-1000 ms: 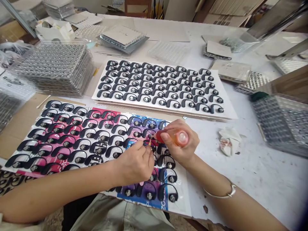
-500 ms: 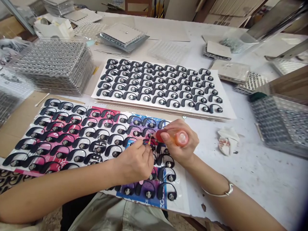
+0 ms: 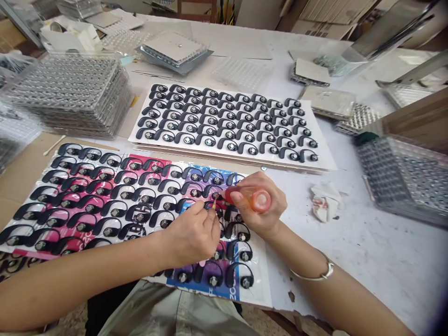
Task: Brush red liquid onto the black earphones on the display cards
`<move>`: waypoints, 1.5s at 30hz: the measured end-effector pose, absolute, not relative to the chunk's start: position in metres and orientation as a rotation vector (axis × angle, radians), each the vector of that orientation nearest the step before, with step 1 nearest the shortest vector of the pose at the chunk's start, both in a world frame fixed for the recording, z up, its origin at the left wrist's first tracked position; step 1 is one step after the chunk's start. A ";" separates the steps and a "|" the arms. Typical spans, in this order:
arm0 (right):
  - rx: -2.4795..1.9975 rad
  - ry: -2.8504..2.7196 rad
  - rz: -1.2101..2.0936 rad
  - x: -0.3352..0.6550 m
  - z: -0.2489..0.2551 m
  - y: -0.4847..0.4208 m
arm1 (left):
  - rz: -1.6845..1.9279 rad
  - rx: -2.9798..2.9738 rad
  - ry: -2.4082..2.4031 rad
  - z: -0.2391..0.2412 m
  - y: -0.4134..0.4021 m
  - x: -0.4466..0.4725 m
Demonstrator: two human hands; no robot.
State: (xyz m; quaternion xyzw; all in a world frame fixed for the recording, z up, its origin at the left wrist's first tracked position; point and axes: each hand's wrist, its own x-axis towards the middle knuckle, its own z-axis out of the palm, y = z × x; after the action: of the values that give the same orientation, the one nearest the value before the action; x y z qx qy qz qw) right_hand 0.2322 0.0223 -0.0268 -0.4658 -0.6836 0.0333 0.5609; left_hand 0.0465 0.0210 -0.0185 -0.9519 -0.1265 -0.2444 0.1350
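My right hand [image 3: 264,205] is wrapped round a small orange-red bottle [image 3: 255,199], held on its side with its red tip pointing left. My left hand [image 3: 194,235] pinches a thin stick [image 3: 213,204] whose tip meets the bottle's tip. Both hands hover over the right end of a pink, blue and purple printed sheet [image 3: 231,291] covered with rows of black ear-hook earphone parts [image 3: 105,196]. Part of the sheet lies hidden under my left hand and forearm.
A white board [image 3: 325,156] with several more rows of black ear-hook parts lies behind. Stacks of clear blister trays stand at the left [image 3: 70,93] and right [image 3: 406,177]. A crumpled stained tissue [image 3: 324,203] lies to the right of my hands.
The hands have kept their pose; the stick tip stays at the bottle's tip. The view has shifted slightly, so everything sits a little further left and lower.
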 end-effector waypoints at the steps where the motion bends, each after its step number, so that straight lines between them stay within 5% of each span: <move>1: -1.102 -1.611 0.073 0.233 -0.027 0.022 | -0.701 -2.759 -0.367 -0.018 0.021 0.047; 45: -1.129 -1.464 0.184 0.248 -0.054 -0.002 | -0.790 -2.833 -0.397 -0.018 0.030 0.039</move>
State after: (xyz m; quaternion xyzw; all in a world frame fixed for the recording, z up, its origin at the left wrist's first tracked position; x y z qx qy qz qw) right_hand 0.2478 -0.0021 -0.0537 -0.4869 -0.6311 0.0793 0.5986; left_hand 0.0389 0.0301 -0.0180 -0.9509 -0.1332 -0.2653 0.0870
